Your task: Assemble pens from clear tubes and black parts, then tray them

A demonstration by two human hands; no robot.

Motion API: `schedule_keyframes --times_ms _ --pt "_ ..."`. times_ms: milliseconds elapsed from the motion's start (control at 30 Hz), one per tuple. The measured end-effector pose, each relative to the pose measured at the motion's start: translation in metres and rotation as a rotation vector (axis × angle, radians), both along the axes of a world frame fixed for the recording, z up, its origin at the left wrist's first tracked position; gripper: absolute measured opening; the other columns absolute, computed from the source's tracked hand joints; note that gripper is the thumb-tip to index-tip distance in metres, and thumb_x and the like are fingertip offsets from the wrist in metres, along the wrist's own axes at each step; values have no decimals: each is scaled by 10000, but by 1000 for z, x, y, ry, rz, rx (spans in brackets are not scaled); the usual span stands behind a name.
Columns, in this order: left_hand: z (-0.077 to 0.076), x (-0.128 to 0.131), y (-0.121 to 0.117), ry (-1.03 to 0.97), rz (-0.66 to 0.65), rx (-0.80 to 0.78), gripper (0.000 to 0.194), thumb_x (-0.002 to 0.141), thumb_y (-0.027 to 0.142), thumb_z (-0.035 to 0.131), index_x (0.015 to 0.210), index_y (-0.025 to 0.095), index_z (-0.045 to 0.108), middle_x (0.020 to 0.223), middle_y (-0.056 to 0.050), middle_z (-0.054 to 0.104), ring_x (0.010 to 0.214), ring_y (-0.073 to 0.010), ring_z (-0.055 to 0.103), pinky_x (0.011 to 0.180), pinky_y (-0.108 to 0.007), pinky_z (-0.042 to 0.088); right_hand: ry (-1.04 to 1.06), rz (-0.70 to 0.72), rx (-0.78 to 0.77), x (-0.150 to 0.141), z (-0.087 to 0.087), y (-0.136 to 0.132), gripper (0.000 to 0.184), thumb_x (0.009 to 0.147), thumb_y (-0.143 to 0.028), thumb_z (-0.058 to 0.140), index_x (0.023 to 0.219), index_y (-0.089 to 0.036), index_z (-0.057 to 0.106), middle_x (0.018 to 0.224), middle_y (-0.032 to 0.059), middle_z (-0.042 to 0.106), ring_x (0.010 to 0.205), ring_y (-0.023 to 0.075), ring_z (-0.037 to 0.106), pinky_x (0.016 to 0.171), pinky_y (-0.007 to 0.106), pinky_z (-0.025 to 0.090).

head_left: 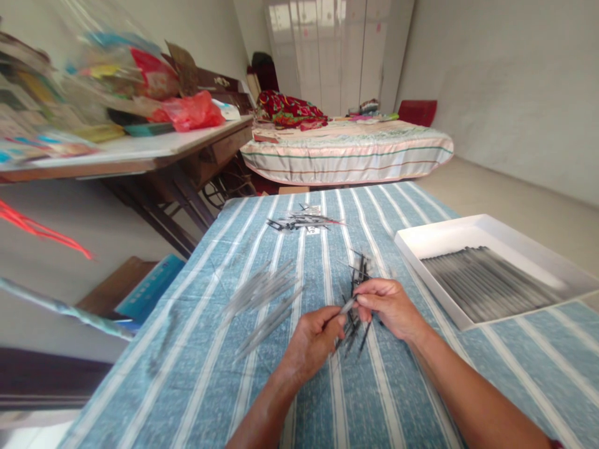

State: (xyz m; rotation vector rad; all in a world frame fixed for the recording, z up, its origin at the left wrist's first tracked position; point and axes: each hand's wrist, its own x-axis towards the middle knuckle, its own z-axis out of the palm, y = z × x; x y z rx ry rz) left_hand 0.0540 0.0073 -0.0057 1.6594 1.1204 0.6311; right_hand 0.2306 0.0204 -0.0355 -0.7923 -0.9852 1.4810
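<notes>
My left hand [317,340] is closed around a slim, greyish see-through sleeve [347,306]. At the sleeve's upper end, my right hand [386,304] pinches with thumb and fingers on a small dark piece, mostly hidden by the fingertips. Below and behind both hands lies a loose heap of thin black sticks [360,268], some pointing toward me. To the left, several long translucent sleeves [262,290] lie slanted on the striped cloth, blurred. Farther back rests a small pile of thin black pieces [304,221] with a reddish tip among them.
An open white box [519,240] on the right holds a row of dark slender sticks [486,280]. The blue striped cloth [196,374] covers the table. A cluttered side table [187,142] stands left, a bed [346,156] beyond.
</notes>
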Motion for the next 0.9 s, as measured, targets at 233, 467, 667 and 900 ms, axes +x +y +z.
schedule_keyframes --times_ms 233,467,667,900 --pt "3 0 -1 -8 10 -9 299 830 338 442 625 162 572 485 49 443 438 -85 407 455 -208 311 -17 8 -8 -1 0 0 168 644 -248 737 767 -149 679 624 30 689 427 110 574 408 213 446" --pt "3 0 1 -34 -21 -127 311 821 375 447 651 154 584 539 12 567 407 -78 395 434 -215 311 -24 17 4 -2 -1 -1 151 660 -247 726 761 -148 672 619 30 690 432 112 582 413 214 449" --pt "8 0 1 -53 -38 -241 278 794 396 477 728 155 598 546 12 602 373 -70 388 400 -210 274 -47 43 5 -3 -2 -2 162 655 -260 729 755 -147 670 608 24 685 420 106 577 403 207 445" --pt "9 -4 2 54 -41 -191 276 782 374 469 612 171 549 535 24 597 373 -73 396 411 -213 300 -259 81 57 4 -1 -2 185 676 -294 705 778 -148 657 614 17 675 424 96 575 407 194 437"
